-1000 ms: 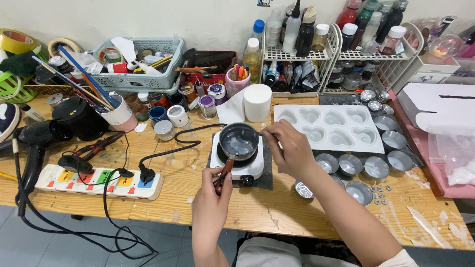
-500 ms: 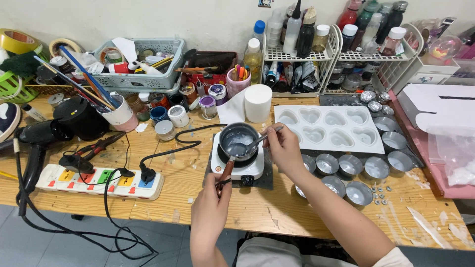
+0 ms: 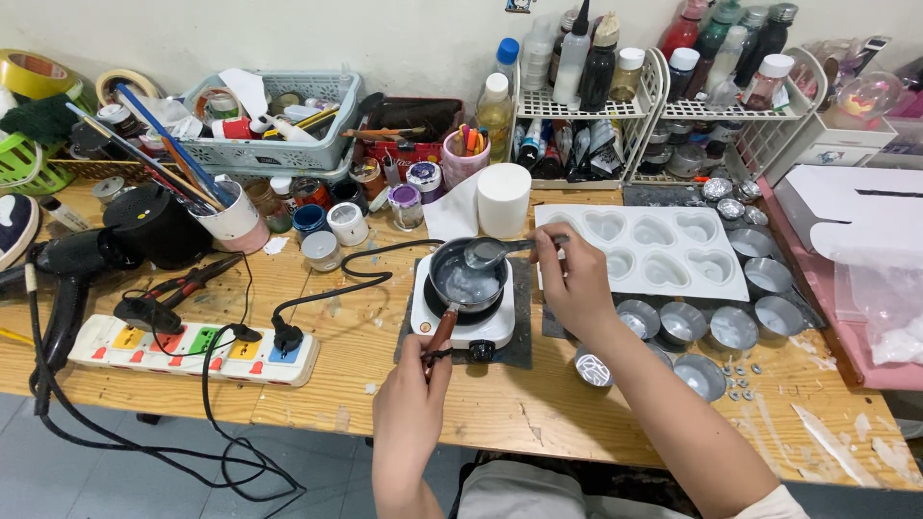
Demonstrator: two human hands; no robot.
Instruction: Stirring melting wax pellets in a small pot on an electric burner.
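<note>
The right hand (image 3: 575, 281), closed on a metal spoon (image 3: 488, 253), has lifted its bowl from the whitish melt to the rim of the small dark saucepan (image 3: 468, 279) on the white hotplate (image 3: 463, 317), so stirring seems paused, while the left hand (image 3: 411, 404) keeps gripping the pan's reddish-brown handle (image 3: 440, 332).

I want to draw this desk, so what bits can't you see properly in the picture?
- Head view: the left hand covers the end of the pan handle.
- Head view: the right hand hides most of the spoon handle.
- Head view: the pink tray is cut off by the right edge.
- Head view: the hair dryer is cut off by the left edge.
- Head view: bottle labels on the rack are too small.
</note>
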